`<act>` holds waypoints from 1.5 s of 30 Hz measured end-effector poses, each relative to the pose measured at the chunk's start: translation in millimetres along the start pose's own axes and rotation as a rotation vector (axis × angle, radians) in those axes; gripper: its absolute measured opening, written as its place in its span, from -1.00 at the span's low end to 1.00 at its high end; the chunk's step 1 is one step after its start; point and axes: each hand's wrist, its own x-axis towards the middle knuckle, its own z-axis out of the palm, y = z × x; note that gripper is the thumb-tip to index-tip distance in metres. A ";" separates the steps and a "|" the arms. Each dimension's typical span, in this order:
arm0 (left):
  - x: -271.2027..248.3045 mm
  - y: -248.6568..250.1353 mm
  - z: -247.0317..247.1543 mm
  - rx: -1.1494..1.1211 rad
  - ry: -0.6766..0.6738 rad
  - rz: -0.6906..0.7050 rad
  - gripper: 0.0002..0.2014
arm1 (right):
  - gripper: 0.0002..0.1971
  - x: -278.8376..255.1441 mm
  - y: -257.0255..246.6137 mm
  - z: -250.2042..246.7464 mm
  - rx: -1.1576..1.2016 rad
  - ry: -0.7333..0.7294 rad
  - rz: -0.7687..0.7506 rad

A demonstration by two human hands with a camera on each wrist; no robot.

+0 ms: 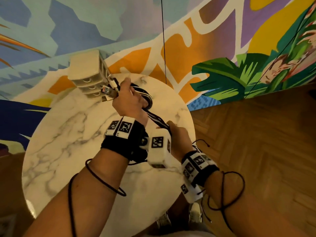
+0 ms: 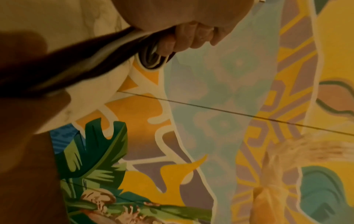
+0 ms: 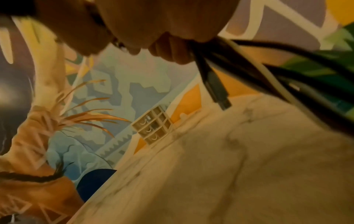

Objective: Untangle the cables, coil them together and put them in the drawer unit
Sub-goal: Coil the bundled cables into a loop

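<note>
Both hands' grip around cables [image 1: 154,118], left hand [image 1: 130,98], right hand [image 1: 178,134], drawer unit [image 1: 89,72] drawers closed

Round marble table [image 1: 71,127]; behind it, painted mural wall [image 1: 222,40] with green leaf [image 1: 227,77]; herringbone wood floor [image 1: 256,134] right of table.

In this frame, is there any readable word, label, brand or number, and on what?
No readable text anywhere.
Wrist bands: black-and-white square marker patterns, codes only, no letters or digits.
Drawer unit: no label visible.
Cables: the plug ends show no legible print; wrist views too blurred.
Wall mural: painted shapes, no lettering.
</note>
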 end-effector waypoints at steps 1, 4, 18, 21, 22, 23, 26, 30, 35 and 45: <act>5.4 1.9 -3.9 -0.005 -0.016 -0.011 -0.65 | -0.71 0.4 3.3 -3.6 -0.099 -0.011 -0.037; 16.2 7.7 -12.9 -0.006 -0.060 -0.035 -0.66 | -0.68 -1.4 8.2 -18.8 -0.116 -0.101 -0.083; -5.2 20.4 -28.8 0.116 -0.757 -0.184 -0.57 | -0.54 17.7 15.7 -83.0 -0.013 -0.581 0.278; -7.1 22.4 -25.6 0.149 -0.773 -0.151 -0.58 | -0.63 18.3 18.2 -77.9 -0.138 -0.353 0.026; -4.6 25.1 -25.7 0.151 -0.754 -0.138 -0.58 | -0.65 14.0 17.7 -76.1 -0.114 -0.306 -0.035; -0.8 28.3 -26.8 0.151 -0.727 -0.125 -0.58 | -0.66 9.7 17.0 -74.1 -0.083 -0.285 -0.075; 9.9 35.2 -32.3 0.154 -0.644 -0.108 -0.57 | -0.73 -0.5 12.2 -73.2 0.027 -0.303 -0.085; 9.3 34.2 -33.7 0.170 -0.631 -0.107 -0.57 | -0.75 2.0 11.2 -77.2 -0.087 -0.334 -0.056; -14.1 24.9 -27.4 0.220 -0.758 -0.154 -0.59 | -0.61 36.5 20.1 -87.1 -0.180 -0.559 0.108; -26.5 11.7 -14.7 0.214 -0.513 -0.066 -0.62 | -0.78 20.2 58.1 5.2 0.159 -0.456 0.297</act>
